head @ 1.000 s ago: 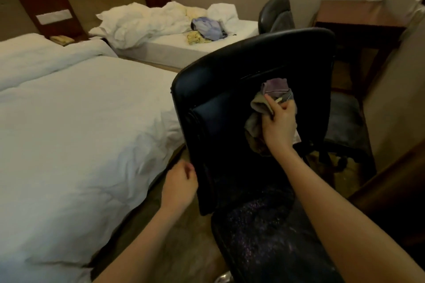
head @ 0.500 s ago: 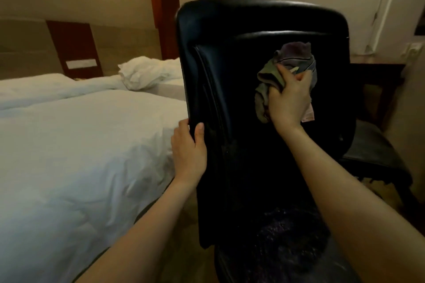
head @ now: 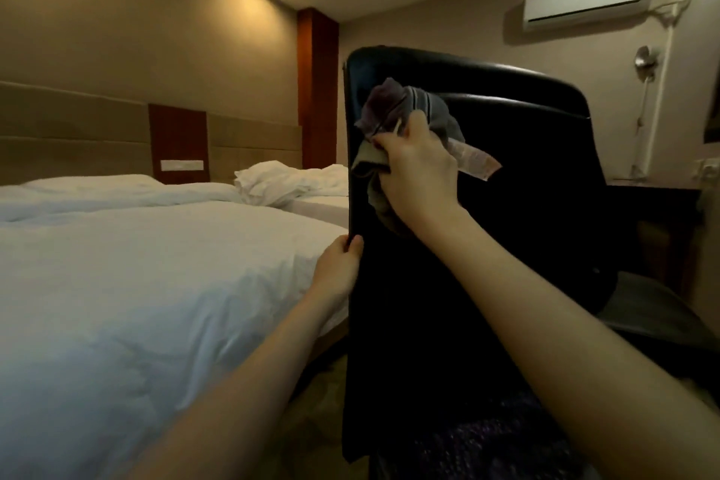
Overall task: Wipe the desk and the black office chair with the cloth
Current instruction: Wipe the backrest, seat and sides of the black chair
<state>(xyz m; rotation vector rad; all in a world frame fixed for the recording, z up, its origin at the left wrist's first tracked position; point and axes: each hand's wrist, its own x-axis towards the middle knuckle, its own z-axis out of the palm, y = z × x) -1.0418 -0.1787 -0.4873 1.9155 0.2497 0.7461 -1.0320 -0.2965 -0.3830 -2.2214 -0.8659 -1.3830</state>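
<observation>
The cloth (head: 393, 109) is gripped in the right hand (head: 419, 175) and pressed high on the chair (head: 526, 175), whose edge is held by the left hand (head: 339, 269); whether the desk (head: 658, 194) is wiped cannot be told.

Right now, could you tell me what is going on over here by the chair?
A person is wiping the black office chair. The right hand holds a bunched cloth against the upper part of the backrest, near its left edge. The left hand holds that same edge lower down, seemingly to steady the chair. A white bed lies just to the left. The desk stands behind the chair, untouched at this moment.
</observation>
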